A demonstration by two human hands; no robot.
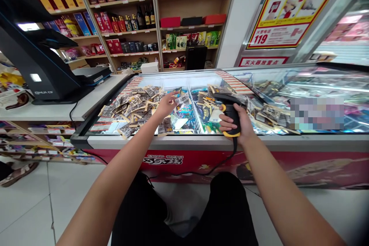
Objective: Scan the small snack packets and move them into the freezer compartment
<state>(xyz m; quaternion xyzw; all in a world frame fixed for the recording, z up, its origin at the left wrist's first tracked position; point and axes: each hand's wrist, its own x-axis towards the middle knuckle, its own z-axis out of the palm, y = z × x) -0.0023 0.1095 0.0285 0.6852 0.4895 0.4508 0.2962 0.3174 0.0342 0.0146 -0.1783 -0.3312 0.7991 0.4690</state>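
Freezer (184, 141), chest type, grey rim over a red printed front; landmark for all entries below.

Packet (182, 99), small, clear film with a pale label: one, above the freezer's left-centre bay. Left hand (167, 105) reaches over the near rim with its fingers drawn together, apparently pinching the packet by its near-left edge; the exact contact is too small to confirm. Handling, as judged: very light, limp and rather slick, contents perhaps crushable; best taken by a flat sealed edge between thumb and forefinger, leaving the label bare.

Scanner (231, 117), handheld, black with yellow trim: one, above the freezer's near rim, right of centre. Right hand (243, 123) has its fingers wrapped fully round the handle, head tipped toward the left. Handling, as judged: stiff, moderately light, secure by the grip; its cord (221, 166) hangs down before the freezer's front and may drag.

Packet heap (135, 105), brown and clear: many, loose and overlapping, at the freezer's left end.
Packet stack (268, 114), similar: in the freezer's right half.
Wire divider (196, 117), white: inside the freezer, mid-length.
Worktop (65, 104), pale: adjoining the freezer's left end, bearing a dark terminal (54, 57).
Shelving (157, 36), stocked with boxes and bottles: behind the freezer.
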